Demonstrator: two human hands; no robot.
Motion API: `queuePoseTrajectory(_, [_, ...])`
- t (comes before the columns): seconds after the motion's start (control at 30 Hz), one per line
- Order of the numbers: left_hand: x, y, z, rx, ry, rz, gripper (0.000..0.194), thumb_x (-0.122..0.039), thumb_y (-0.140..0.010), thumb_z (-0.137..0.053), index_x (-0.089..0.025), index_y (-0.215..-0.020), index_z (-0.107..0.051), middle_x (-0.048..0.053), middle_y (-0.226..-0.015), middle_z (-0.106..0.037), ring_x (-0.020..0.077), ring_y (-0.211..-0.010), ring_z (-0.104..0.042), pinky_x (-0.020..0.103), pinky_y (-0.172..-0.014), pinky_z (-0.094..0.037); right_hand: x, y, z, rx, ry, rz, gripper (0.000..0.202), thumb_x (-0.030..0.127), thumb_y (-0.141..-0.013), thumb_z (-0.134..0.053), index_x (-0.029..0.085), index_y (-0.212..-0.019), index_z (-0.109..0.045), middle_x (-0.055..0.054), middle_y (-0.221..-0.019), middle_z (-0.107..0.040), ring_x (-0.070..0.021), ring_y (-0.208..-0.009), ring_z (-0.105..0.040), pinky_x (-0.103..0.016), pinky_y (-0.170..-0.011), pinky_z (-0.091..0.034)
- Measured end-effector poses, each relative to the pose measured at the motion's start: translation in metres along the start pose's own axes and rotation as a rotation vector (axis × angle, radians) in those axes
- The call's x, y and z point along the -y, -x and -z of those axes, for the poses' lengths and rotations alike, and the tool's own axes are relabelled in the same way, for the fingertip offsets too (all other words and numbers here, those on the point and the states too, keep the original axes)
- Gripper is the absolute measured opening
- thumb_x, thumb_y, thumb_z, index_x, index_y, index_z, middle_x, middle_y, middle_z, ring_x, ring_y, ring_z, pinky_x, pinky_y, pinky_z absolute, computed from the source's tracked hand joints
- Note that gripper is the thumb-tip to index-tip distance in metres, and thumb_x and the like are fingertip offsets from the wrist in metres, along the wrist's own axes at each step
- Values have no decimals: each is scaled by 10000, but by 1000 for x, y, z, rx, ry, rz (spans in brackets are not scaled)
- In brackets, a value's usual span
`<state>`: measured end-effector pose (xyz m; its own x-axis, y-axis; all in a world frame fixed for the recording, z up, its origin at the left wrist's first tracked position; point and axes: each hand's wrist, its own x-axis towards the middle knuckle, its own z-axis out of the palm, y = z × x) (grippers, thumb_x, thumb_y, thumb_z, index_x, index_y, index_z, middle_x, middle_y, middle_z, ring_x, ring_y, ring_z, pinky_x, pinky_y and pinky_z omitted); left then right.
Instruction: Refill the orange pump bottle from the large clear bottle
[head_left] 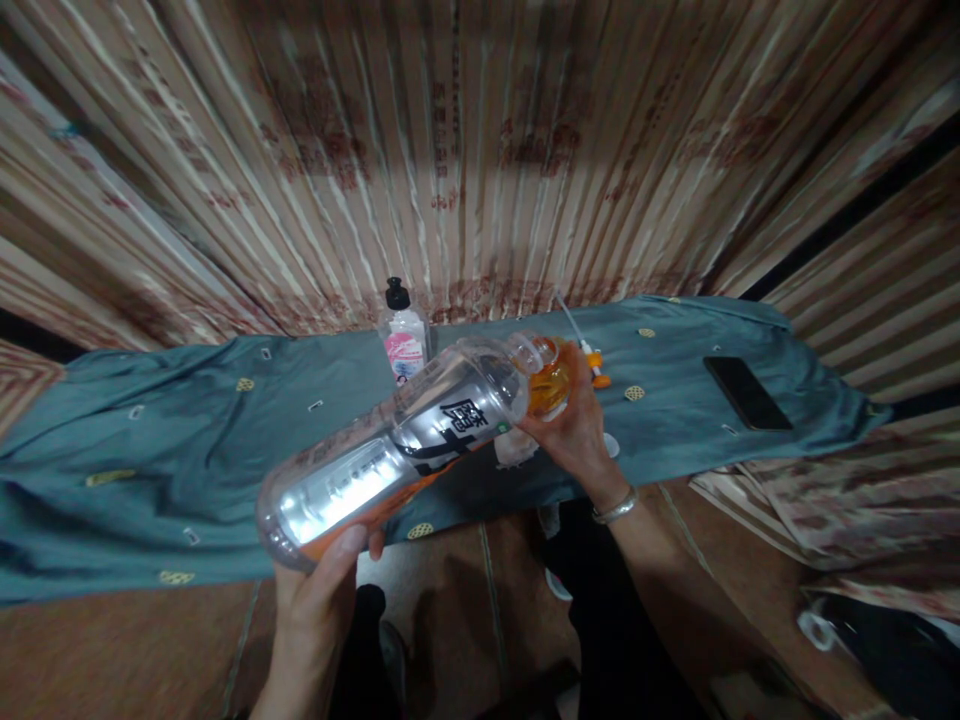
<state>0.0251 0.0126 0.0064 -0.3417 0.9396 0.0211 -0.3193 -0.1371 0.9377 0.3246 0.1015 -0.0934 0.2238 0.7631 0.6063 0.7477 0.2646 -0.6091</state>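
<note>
My left hand (322, 590) grips the lower end of a large clear plastic bottle (442, 385), its thumb on the silver and orange label. This bottle lies slanted in the air, neck end up toward the right. My right hand (574, 430) is closed around a smaller clear bottle (551, 388) with orange liquid inside. The two bottles meet or overlap at their necks; whether the mouths touch, I cannot tell. Behind the right hand, an orange and white pump head (595, 368) with a thin clear tube rests on the cloth.
A clear bottle (405, 345) with a black cap and pink label stands at the back. A black phone (746, 393) lies at the right on the green cloth (195, 440) of the narrow table. Below the hands is a whitish clear item (516, 448); a curtain (450, 150) hangs behind.
</note>
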Motion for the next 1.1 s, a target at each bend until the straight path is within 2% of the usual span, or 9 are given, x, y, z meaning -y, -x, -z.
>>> queuePoseTrajectory(0.23, [-2, 2, -4, -10, 10, 30, 720, -429, -653, -1122, -253, -1273, -801, 69, -1251, -857, 169, -711, -683, 273, -508, -502, 0, 0, -3, -23, 4, 15, 1437, 619, -787, -1035, 242, -1881, -183, -266, -1868, -480, -484, -1702, -547, -726, -1360, -528])
queuePoseTrajectory(0.37, [-2, 3, -5, -20, -14, 34, 664, -474, -655, -1117, -238, -1207, -834, 56, -1147, -869, 166, -674, -678, 295, -541, -530, 0, 0, -2, -12, 1, -9, 1409, 602, -802, -1025, 248, -1883, -194, -261, -1869, -483, -478, -1691, -561, -724, -1361, -526])
queuePoseTrajectory(0.57, [-1, 2, -2, 35, -1, 17, 695, -421, -701, -1097, -257, -1310, -805, 47, -1065, -876, 182, -616, -678, 327, -553, -549, 1, -1, -2, -33, -7, -5, 1352, 610, -816, -999, 240, -1868, -233, -254, -1834, -529, -461, -1658, -599, -704, -1350, -544])
queuePoseTrajectory(0.8, [2, 1, -1, 38, 34, 8, 696, -380, -698, -1090, -257, -1305, -771, 42, -1083, -874, 170, -612, -687, 316, -567, -579, 3, -2, -1, -25, 7, -46, 1336, 630, -793, -1010, 226, -1844, -290, -246, -1767, -608, -466, -1636, -625, -706, -1338, -560])
queuePoseTrajectory(0.9, [4, 1, -1, 28, 28, -3, 702, -398, -686, -1089, -260, -1298, -774, 46, -1159, -878, 174, -613, -702, 320, -520, -583, 4, -2, 0, -34, 6, -42, 1361, 633, -791, -1016, 218, -1851, -270, -252, -1773, -601, -462, -1636, -628, -690, -1330, -573])
queuePoseTrajectory(1.0, [7, 1, 0, 32, 27, -12, 704, -400, -705, -1068, -263, -1324, -763, 50, -1111, -879, 182, -594, -696, 339, -527, -601, 4, -2, 0, -26, 1, -40, 1374, 646, -804, -1007, 230, -1863, -235, -242, -1801, -573, -451, -1657, -609, -678, -1344, -560])
queuePoseTrajectory(1.1, [9, 1, 1, 23, 32, -10, 720, -408, -704, -1065, -274, -1343, -760, 65, -1164, -882, 174, -567, -688, 352, -541, -609, 4, -2, 0, -21, 1, -43, 1367, 656, -815, -996, 242, -1867, -229, -240, -1801, -575, -451, -1660, -606, -684, -1346, -555])
